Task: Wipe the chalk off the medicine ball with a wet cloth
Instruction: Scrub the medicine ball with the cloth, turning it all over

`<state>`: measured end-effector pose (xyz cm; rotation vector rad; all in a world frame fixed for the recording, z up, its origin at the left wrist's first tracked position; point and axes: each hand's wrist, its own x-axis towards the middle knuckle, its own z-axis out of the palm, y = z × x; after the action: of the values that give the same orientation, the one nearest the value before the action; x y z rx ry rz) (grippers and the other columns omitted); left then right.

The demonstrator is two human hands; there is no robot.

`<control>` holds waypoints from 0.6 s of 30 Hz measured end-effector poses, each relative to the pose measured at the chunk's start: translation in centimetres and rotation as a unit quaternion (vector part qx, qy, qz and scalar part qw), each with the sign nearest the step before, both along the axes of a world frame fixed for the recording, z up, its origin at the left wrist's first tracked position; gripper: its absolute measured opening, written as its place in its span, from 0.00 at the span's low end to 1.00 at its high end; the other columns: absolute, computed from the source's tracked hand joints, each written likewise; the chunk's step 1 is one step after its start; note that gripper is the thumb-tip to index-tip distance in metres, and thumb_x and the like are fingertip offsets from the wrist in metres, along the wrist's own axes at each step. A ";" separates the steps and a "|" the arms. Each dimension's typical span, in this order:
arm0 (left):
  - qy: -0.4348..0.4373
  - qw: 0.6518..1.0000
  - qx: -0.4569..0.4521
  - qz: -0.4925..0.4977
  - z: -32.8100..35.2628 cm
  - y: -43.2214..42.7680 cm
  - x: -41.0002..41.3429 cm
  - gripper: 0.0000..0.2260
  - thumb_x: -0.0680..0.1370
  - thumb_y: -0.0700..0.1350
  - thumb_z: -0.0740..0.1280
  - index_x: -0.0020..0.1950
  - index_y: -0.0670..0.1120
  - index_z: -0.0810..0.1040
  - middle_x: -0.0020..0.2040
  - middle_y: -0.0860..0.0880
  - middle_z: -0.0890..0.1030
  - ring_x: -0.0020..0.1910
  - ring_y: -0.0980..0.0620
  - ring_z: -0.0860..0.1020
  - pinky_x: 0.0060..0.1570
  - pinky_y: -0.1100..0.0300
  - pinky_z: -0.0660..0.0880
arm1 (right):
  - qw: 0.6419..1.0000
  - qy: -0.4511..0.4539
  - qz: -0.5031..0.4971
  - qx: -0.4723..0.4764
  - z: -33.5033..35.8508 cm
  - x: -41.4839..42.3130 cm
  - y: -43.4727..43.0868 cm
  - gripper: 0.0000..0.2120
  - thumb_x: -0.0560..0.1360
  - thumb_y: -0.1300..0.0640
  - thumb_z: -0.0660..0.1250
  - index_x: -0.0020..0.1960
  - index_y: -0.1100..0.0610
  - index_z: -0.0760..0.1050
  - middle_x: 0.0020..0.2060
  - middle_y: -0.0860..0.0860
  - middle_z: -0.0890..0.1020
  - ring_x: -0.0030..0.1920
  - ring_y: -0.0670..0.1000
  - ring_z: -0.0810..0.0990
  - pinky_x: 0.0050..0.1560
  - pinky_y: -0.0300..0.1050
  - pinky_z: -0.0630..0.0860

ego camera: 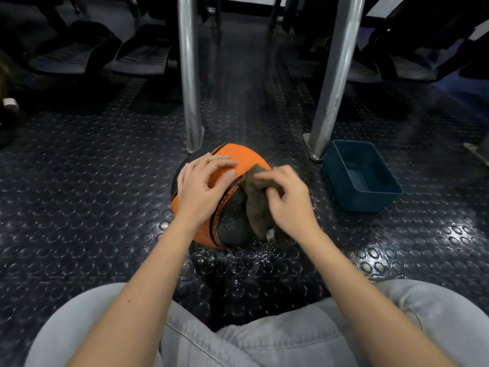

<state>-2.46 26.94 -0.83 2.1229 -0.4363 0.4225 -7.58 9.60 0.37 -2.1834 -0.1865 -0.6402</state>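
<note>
An orange and black medicine ball (238, 157) sits on the studded rubber floor in front of my knees. My left hand (201, 186) rests on its orange top left side, fingers spread and lightly bent over the surface. My right hand (285, 197) grips a dark brown wet cloth (258, 205) against the ball's black right panel; the cloth hangs down the ball's near side. The black panel looks wet and speckled.
A dark blue plastic tub (362, 176) stands on the floor right of the ball. Two metal legs (189, 75) (336, 75) rise just behind the ball. Water drops glisten on the floor (238, 260) under the ball. Black chair bases stand farther back.
</note>
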 end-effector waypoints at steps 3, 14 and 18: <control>-0.018 0.999 -0.003 0.026 -0.3 -0.2 0.2 0.11 0.71 0.65 0.61 0.50 0.65 0.75 0.56 0.72 0.71 0.63 0.68 0.63 0.66 0.58 0.54 | 0.993 0.098 -0.071 0.008 -2.5 0.7 -2.0 0.16 0.71 0.73 0.59 0.52 0.60 0.80 0.47 0.50 0.75 0.52 0.51 0.76 0.57 0.39 0.69; 0.126 0.988 0.037 0.085 0.5 2.0 0.6 0.37 0.63 0.73 0.55 0.70 0.60 0.67 0.70 0.52 0.61 0.71 0.50 0.57 0.73 0.49 0.49 | 1.000 0.008 0.012 0.002 -1.2 0.1 0.7 0.16 0.72 0.72 0.59 0.54 0.60 0.79 0.48 0.50 0.73 0.50 0.42 0.71 0.55 0.28 0.65; 0.134 0.988 0.006 0.077 0.7 2.0 0.8 0.35 0.60 0.73 0.61 0.65 0.63 0.69 0.65 0.57 0.63 0.68 0.53 0.61 0.71 0.46 0.54 | 0.977 0.171 -0.123 0.021 -3.4 0.9 -2.3 0.16 0.74 0.71 0.59 0.55 0.58 0.79 0.50 0.52 0.74 0.55 0.52 0.75 0.55 0.34 0.65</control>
<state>-1.68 28.91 -0.12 2.1940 -0.1219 0.2165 -6.65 7.26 -3.01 -2.2538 0.2793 -0.3865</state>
